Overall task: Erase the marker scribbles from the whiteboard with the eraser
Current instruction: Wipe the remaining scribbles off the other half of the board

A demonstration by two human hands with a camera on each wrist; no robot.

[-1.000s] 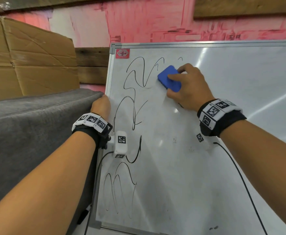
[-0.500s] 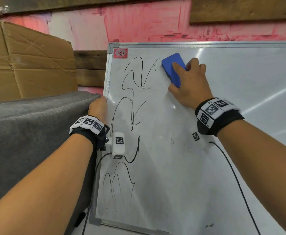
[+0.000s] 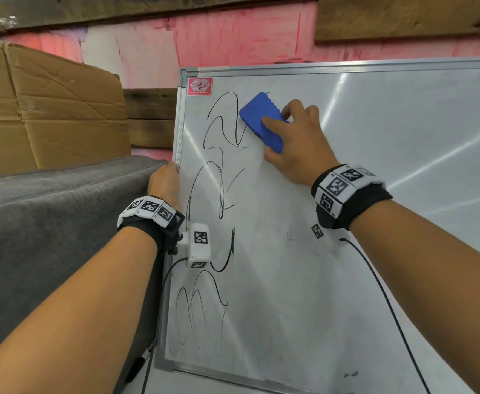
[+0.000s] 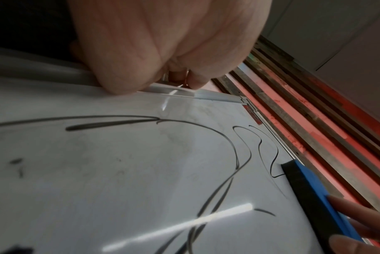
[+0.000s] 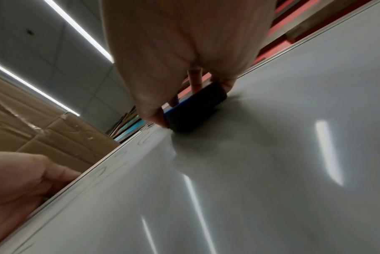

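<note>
Both my bare forearms reach forward and up, each wrist wrapped in a black band with white coded tags. My left grip [image 3: 164, 180] sits low and to the left, fingers curled round the whiteboard's left edge [image 3: 178, 132], thumb side toward me. My right grip [image 3: 295, 143] is higher and further right, wrist bent, thumb [image 3: 273, 122] laid along the blue eraser [image 3: 261, 120] and fingers [image 5: 194, 80] curled over its far side, pressing it flat against the board.

Eraser [image 3: 263, 120] pressed flat on whiteboard [image 3: 346, 223] near top-left corner, under right hand [image 3: 295, 143]; scribbles [image 3: 218, 172] down left edge; left hand [image 3: 164, 183] gripping that edge.
</note>
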